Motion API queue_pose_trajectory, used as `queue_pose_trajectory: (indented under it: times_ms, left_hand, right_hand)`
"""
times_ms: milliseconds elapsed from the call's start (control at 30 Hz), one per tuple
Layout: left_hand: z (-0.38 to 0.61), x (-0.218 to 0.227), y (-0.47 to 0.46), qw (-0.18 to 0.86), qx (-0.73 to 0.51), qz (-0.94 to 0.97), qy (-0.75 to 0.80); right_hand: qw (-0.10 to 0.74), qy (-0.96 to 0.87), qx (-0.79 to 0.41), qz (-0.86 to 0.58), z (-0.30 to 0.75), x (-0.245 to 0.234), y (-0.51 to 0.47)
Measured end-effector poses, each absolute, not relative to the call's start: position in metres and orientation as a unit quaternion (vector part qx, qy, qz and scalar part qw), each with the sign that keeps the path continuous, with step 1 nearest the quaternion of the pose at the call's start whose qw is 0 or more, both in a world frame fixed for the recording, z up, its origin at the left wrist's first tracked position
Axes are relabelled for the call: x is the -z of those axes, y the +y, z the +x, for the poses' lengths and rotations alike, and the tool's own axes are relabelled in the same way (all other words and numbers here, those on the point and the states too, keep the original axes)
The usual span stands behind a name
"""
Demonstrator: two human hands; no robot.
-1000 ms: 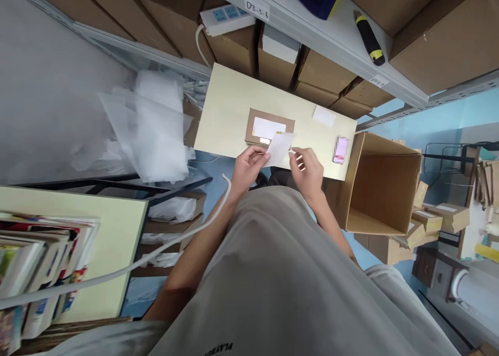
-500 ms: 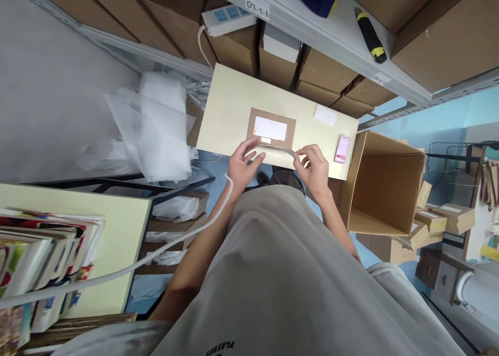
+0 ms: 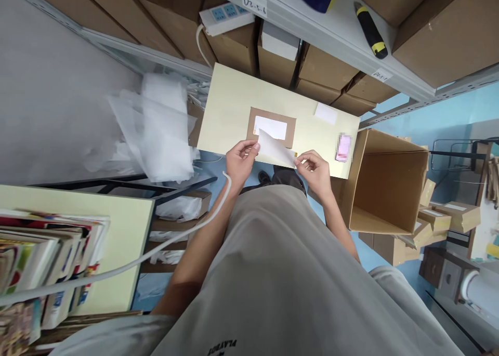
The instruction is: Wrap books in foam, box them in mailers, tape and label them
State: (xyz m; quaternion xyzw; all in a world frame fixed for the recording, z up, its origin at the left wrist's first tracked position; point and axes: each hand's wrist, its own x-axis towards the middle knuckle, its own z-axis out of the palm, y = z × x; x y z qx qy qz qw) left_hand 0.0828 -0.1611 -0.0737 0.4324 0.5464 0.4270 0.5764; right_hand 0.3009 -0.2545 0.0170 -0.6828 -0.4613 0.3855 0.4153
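Note:
A white paper sheet (image 3: 276, 148) is stretched between my two hands above the near edge of a pale yellow table (image 3: 230, 106). My left hand (image 3: 239, 161) pinches its left corner; my right hand (image 3: 316, 171) pinches its right corner. Just beyond the sheet a flat brown cardboard parcel (image 3: 251, 121) with a white label (image 3: 270, 127) lies on the table. The sheet covers the parcel's near edge.
A small white slip (image 3: 325, 113) and a pink phone (image 3: 343, 147) lie on the table's right side. An open cardboard box (image 3: 385, 184) stands to the right. Clear plastic bags (image 3: 156, 130) pile up at left. Shelves with cartons, a power strip (image 3: 226, 17) and a utility knife (image 3: 371, 31) are behind.
The sheet went from upright in my hands to edge-on and flat, and now tilts up again showing its white face over the parcel. Both hands shifted slightly apart along it.

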Motion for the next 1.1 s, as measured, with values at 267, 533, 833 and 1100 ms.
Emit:
queue_pose_trajectory:
  times_ms: [267, 533, 833, 1100]
  left_hand:
    - [0.075, 0.087, -0.152, 0.593, -0.385, 0.466, 0.533]
    - [0.068, 0.126, -0.122, 0.553, -0.31, 0.525, 0.568]
    - [0.066, 0.143, -0.091, 0.622, -0.267, 0.499, 0.541]
    - [0.08, 0.133, -0.101, 0.663, -0.223, 0.5, 0.511]
  right_hand:
    - [0.403, -0.449, -0.39, -0.696, 0.298, -0.011, -0.255]
    - [0.377, -0.374, -0.409, -0.742, 0.312, 0.073, -0.223]
    - [0.397, -0.273, -0.518, -0.707, 0.326, 0.125, -0.185]
    - [0.414, -0.237, -0.511, -0.715, 0.35, 0.118, -0.204]
